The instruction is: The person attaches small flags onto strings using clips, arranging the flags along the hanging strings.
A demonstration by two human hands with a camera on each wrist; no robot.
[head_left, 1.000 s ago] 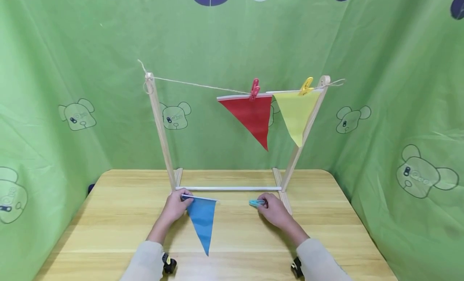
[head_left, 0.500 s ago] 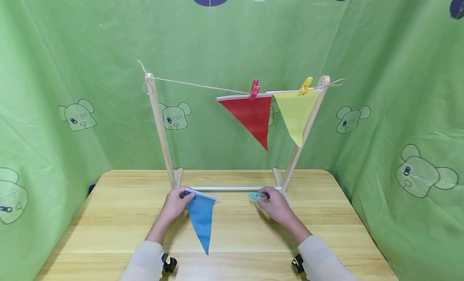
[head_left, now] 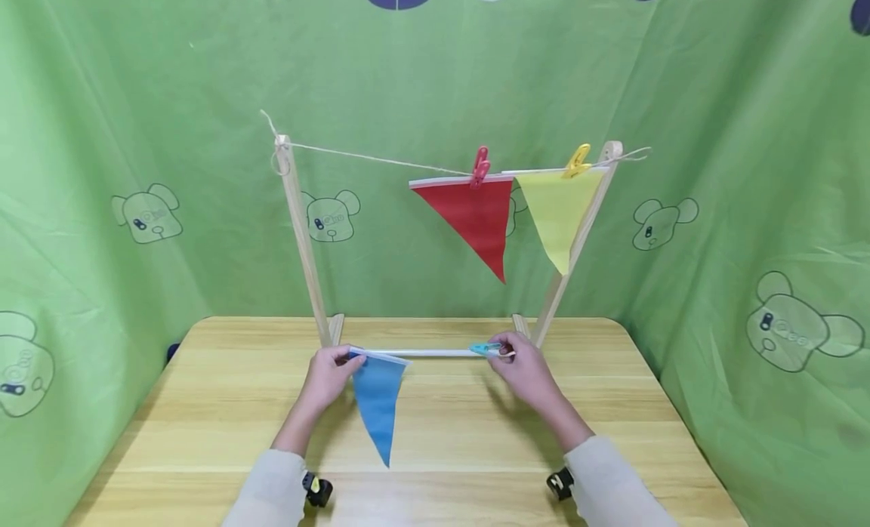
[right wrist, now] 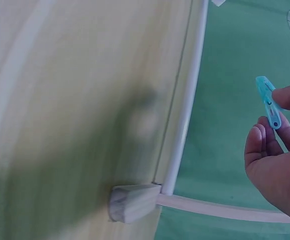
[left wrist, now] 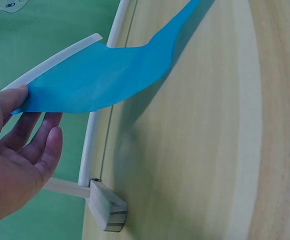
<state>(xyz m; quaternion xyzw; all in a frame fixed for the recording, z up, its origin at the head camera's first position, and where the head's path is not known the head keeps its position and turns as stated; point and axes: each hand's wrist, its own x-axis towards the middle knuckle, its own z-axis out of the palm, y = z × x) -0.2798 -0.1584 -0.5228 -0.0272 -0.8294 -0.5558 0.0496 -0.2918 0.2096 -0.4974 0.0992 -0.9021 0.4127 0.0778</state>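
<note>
Between thumb and fingers, my left hand (head_left: 329, 376) pinches the upper left corner of a blue triangular pennant (head_left: 377, 400), along its white top edge. In the left wrist view the pennant (left wrist: 95, 80) stretches away from the hand (left wrist: 15, 155), its point trailing out of frame at the top. My right hand (head_left: 522, 367) holds a light blue clothespin (head_left: 484, 349) by its end. The right wrist view has this clothespin (right wrist: 269, 102) between thumb and fingers. Above both hands, a red pennant (head_left: 472, 217) and a yellow pennant (head_left: 557, 214) hang from a string (head_left: 381, 158).
The string runs between two wooden posts (head_left: 303, 248), joined low down by a white rod (head_left: 428, 353). A red clothespin (head_left: 479, 167) grips the red pennant; a yellow clothespin (head_left: 576, 161) grips the yellow one. The wooden table (head_left: 435, 436) has a green curtain (head_left: 204, 97) around it.
Both hands have risen and moved forward slightly, carrying the blue pennant and the light blue clothespin up toward the white rod in the view. The hanging pennants stay in place.
</note>
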